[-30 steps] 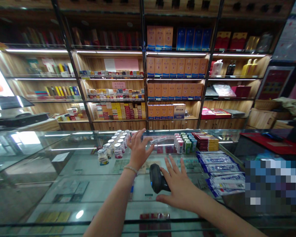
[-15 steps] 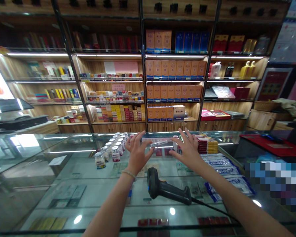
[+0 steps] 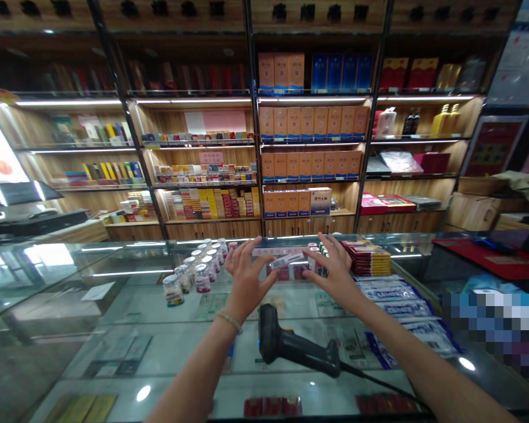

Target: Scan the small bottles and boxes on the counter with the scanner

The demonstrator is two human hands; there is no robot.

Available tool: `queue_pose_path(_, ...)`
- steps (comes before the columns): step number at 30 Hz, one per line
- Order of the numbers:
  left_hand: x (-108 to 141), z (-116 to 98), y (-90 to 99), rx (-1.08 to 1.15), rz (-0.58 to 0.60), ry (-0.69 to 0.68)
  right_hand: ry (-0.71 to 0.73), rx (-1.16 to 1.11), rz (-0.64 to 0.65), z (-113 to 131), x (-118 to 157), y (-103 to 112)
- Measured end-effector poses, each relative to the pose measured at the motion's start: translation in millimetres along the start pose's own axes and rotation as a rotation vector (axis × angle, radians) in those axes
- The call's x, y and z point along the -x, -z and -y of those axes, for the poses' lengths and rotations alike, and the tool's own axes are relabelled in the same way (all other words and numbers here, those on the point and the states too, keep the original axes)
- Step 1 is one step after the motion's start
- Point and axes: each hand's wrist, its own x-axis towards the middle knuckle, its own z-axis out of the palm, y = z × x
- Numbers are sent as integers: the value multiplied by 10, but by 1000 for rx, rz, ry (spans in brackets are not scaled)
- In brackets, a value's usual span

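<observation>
My left hand (image 3: 247, 277) and my right hand (image 3: 334, 271) reach over the glass counter (image 3: 176, 346). Between them, fingers and thumbs grip the two ends of a small clear pack (image 3: 288, 260) with a white barcode label. The label faces me at a slight tilt; the pack's contents are hard to make out. Nearer to me lies a black handheld barcode scanner (image 3: 297, 346), its cable running off to the lower right under my right forearm. Small lidded jars (image 3: 201, 277) stand in rows left of my left hand.
Right of my right hand are a stack of red and yellow packets (image 3: 368, 258) and several blue and white packets (image 3: 392, 299). A red mat (image 3: 480, 258) lies farther right. Shelves of boxes (image 3: 311, 167) line the wall behind the counter.
The pack between my hands has turned, so its barcode label shows more fully and tilts up to the right. My fingers stay at its ends. The view has shifted slightly.
</observation>
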Motion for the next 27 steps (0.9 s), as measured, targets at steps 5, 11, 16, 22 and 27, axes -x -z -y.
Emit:
queue_pose_path(5, -41, -108, 7, 14, 50, 17, -23, -102, -52, 66, 7, 121)
queue_pose_path(11, -43, -255, -18, 33, 135, -20, -7, -167, -107, 164, 29, 197)
queue_pose_path(16, -25, -329, -39, 44, 195, -38, -10, -179, -112, 198, 29, 217)
queue_pose_path(22, -24, -368, -64, 58, 224, -29, -5, -207, -152, 169, 14, 234)
queue_pose_path(27, -56, -447, -99, 63, 277, 9, 41, -207, -166, 73, 0, 230)
